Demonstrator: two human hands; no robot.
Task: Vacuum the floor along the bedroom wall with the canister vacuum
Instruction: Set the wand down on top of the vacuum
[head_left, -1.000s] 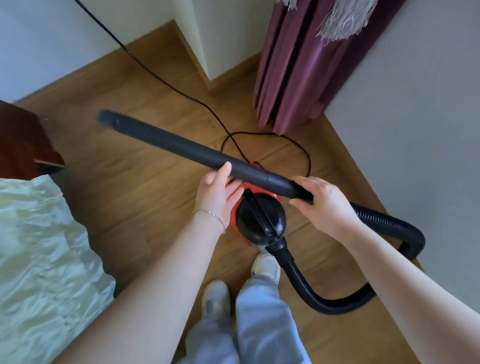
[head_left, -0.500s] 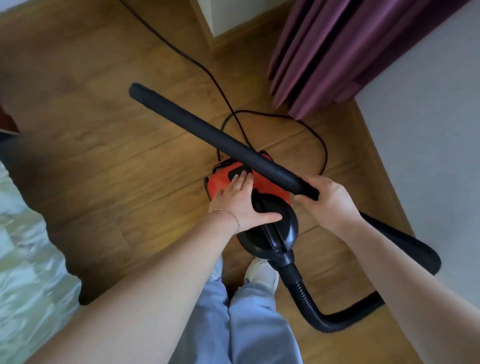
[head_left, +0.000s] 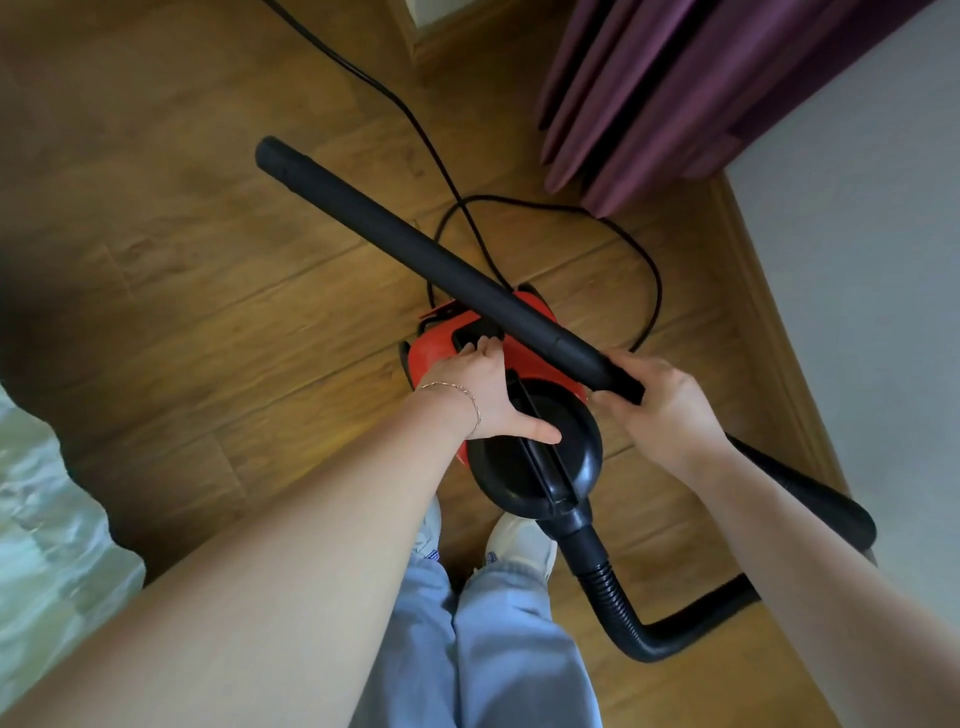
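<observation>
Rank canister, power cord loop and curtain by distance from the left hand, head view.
1. canister: directly under the left hand, whose fingers rest on its red top.
2. power cord loop: on the floor beyond the canister, to the right.
3. curtain: farthest, upper right by the wall.

The person wears a thin gold chain bracelet (head_left: 459, 391) on the left wrist, light-blue jeans (head_left: 519, 649) and white sneakers (head_left: 519, 538).

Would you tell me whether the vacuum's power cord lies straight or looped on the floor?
Looped: the power cord curls into a loop on the floor beyond the red canister.
</observation>
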